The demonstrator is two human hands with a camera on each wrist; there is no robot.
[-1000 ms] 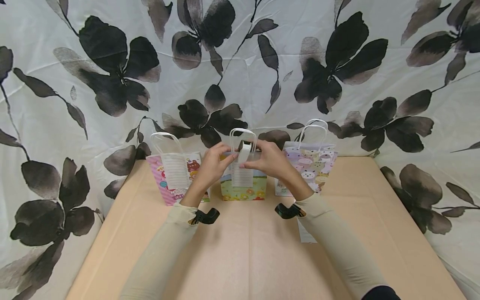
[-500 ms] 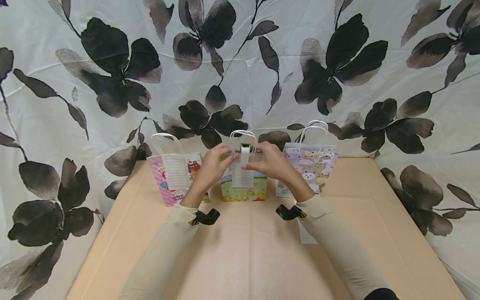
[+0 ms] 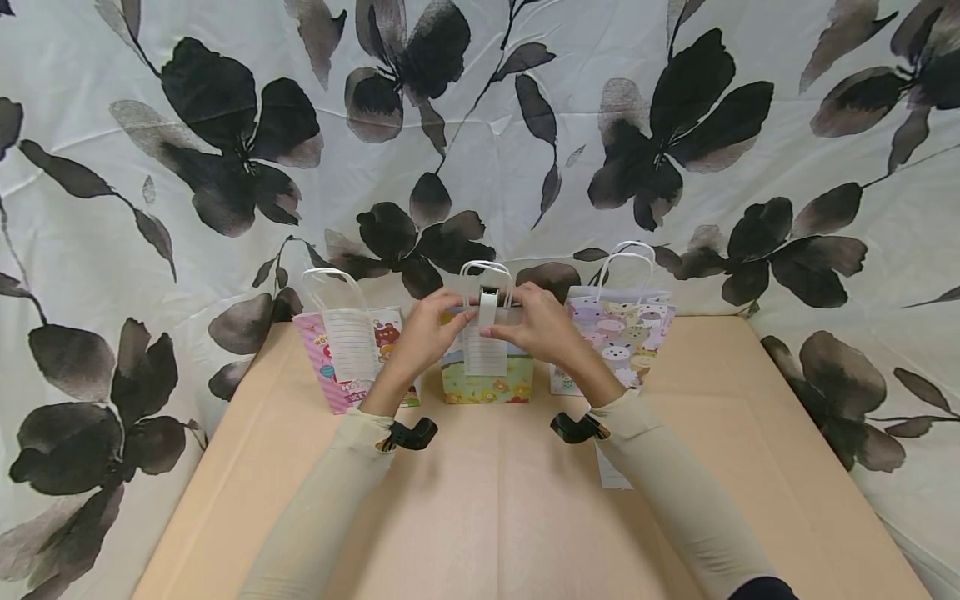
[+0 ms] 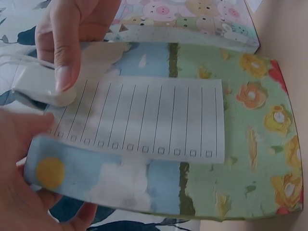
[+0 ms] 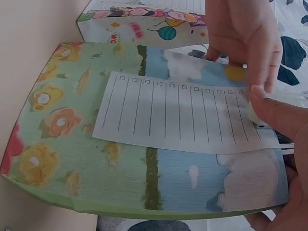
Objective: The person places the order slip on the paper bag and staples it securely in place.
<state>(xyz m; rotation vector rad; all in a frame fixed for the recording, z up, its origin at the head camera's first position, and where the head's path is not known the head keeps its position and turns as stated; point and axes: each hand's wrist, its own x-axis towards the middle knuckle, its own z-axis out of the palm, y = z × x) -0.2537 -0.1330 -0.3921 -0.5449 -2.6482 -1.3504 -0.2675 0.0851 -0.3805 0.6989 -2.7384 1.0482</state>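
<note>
A small paper bag [image 3: 487,390] with a green and blue flower print stands at the middle of the table, its white cord handles [image 3: 486,265] up. A lined checklist sheet [image 4: 163,120] lies against its front. My left hand [image 3: 432,327] pinches the bag's top edge at the left, thumb in front and fingers behind. At the other side my right hand [image 3: 547,325] has its thumb on a small white stapler [image 4: 43,85] and fingers behind the bag. The stapler straddles the top edge, over the sheet's upper end.
To the left stands a pink paper bag [image 3: 324,358] with a lined sheet on its front. A paper bag with animal faces [image 3: 618,333] stands to the right, partly behind my right arm. A white sheet [image 3: 615,471] lies on the table [image 3: 480,517] beside that forearm.
Over the first half second, the stapler turned from a slant to nearly straight at the bag's top edge. Both hands have stayed almost in place.
</note>
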